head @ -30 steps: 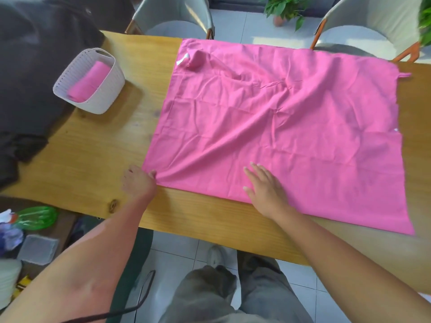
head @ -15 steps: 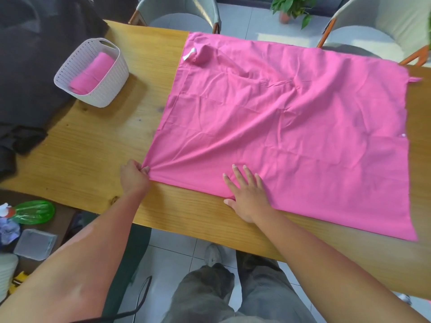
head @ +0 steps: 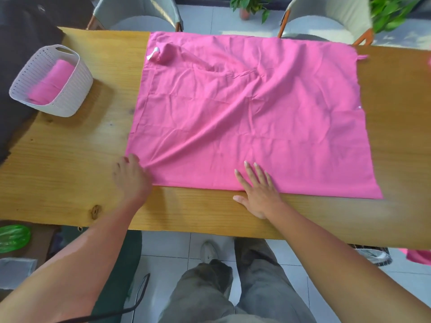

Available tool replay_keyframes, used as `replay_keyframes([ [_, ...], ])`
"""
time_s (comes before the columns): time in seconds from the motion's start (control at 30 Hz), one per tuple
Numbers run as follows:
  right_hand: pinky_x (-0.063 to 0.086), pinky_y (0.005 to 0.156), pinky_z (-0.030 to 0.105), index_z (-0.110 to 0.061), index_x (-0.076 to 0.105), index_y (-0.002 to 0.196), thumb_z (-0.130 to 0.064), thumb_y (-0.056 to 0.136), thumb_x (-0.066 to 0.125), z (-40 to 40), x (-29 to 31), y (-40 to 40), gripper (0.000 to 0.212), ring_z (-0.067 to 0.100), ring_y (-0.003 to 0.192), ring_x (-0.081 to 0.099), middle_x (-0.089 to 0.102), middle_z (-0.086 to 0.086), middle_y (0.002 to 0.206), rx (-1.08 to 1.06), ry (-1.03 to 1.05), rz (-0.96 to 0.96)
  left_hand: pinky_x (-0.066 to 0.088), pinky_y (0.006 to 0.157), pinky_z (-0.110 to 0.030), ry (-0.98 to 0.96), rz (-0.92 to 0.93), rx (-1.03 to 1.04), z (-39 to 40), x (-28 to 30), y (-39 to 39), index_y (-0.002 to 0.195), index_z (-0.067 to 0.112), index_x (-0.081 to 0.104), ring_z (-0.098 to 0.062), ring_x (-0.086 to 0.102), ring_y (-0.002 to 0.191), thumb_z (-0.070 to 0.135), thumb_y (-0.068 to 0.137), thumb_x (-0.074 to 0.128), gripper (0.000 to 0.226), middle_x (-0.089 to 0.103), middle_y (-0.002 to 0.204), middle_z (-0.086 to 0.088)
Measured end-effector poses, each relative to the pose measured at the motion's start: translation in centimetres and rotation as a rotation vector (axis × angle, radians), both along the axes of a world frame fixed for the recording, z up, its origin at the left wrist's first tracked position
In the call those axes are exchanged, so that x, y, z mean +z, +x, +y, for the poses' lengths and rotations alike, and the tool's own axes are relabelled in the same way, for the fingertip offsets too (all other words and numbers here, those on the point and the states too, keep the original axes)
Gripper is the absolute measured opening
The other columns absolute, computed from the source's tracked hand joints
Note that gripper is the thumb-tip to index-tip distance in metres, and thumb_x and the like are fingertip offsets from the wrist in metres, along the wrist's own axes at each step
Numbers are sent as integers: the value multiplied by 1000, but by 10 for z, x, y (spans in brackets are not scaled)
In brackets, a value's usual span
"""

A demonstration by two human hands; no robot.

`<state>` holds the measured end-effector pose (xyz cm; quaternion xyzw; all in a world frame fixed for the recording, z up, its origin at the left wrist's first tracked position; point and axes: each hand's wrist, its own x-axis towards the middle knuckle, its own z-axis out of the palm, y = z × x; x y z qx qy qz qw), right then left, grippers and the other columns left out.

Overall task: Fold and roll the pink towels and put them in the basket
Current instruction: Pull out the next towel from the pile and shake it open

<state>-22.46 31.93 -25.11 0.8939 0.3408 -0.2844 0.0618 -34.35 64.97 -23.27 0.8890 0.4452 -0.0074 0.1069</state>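
A large pink towel (head: 251, 108) lies spread and wrinkled across the wooden table (head: 70, 159), its far-left corner bunched up with a white label showing. My left hand (head: 130, 176) grips the towel's near-left corner, and creases fan out from that spot. My right hand (head: 256, 190) presses flat on the near edge, fingers straight and spread. At the table's left end stands a white slatted basket (head: 77, 89) with one rolled pink towel (head: 50, 82) inside.
Dark cloth (head: 21, 43) covers the table's far-left corner beside the basket. Two grey chairs (head: 137, 17) stand behind the table, with potted plants (head: 249, 5) beyond them. A green bottle (head: 14, 237) and clutter sit low on the left.
My right hand has slid back to the towel's near edge and a little right. My left hand keeps hold of the near-left corner, and the near edge now lies straighter.
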Motion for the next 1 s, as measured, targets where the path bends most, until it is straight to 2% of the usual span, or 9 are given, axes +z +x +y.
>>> replay_keyframes([
  [0.1, -11, 119, 49, -40, -22, 154, -69, 98, 23, -38, 9, 2, 78, 28, 148, -28, -36, -2, 159, -135, 28, 18, 41, 94, -48, -81, -59, -233, -52, 1, 26, 116, 7, 55, -34, 50, 107, 8, 86, 62, 31, 55, 115, -15],
  [0.2, 0, 122, 51, -39, -11, 157, -65, 99, 28, -88, 23, 9, 75, 26, 152, -19, -25, -4, 164, -306, 53, 36, 40, 99, -45, -160, -63, -464, -110, 1, 52, 119, 12, 58, -32, 51, 113, 13, 90, 64, 29, 57, 123, -11],
  [0.33, 15, 122, 47, -27, 10, 160, -57, 102, 34, -170, 39, 27, 69, 27, 154, 2, 0, 3, 168, -528, 76, -33, 41, 101, -42, -252, -43, -719, -187, 2, 83, 123, 16, 58, -28, 50, 118, 16, 94, 61, 29, 54, 131, -8],
  [0.5, 32, 115, 51, -13, 27, 156, -33, 103, 50, -261, 42, 52, 61, 29, 150, 17, 21, 8, 163, -849, 198, -94, 42, 101, -40, -300, -41, -935, -272, 6, 114, 131, 18, 59, -26, 48, 124, 14, 96, 55, 35, 52, 138, -5],
  [0.6, 39, 109, 48, -12, 34, 152, -23, 100, 55, -295, 35, 67, 57, 29, 141, 35, 36, 9, 154, -1042, 319, -98, 35, 111, -44, -298, 37, -1049, -315, 6, 133, 145, 23, 49, -26, 37, 140, 16, 100, 48, 45, 40, 154, -4],
  [0.67, 46, 99, 38, -13, 42, 148, -16, 98, 59, -308, 31, 75, 53, 26, 129, 50, 49, 7, 145, -1156, 435, -79, 28, 118, -44, -283, 100, -1124, -341, 4, 144, 154, 27, 37, -25, 23, 151, 20, 104, 45, 51, 26, 164, -2],
  [0.73, 45, 88, 28, -14, 48, 143, -10, 96, 62, -316, 26, 81, 49, 18, 112, 59, 59, 4, 136, -1240, 555, -29, 20, 123, -45, -292, 176, -1175, -364, 1, 154, 160, 32, 23, -24, 11, 155, 26, 107, 42, 56, 12, 169, 0],
  [0.9, 45, 74, 17, -18, 55, 136, -15, 90, 71, -322, 19, 93, 49, 8, 89, 62, 68, -1, 109, -1317, 759, 48, 10, 126, -48, -266, 315, -1174, -395, -12, 167, 161, 38, 2, -24, -6, 156, 45, 107, 36, 64, -10, 169, 4],
  [1.0, 44, 71, 20, -18, 56, 133, -22, 89, 73, -321, 18, 98, 48, 10, 88, 62, 66, -1, 105, -1303, 756, 89, 5, 126, -51, -242, 334, -1138, -401, -17, 169, 160, 39, -3, -24, -14, 155, 50, 107, 33, 66, -19, 167, 5],
])
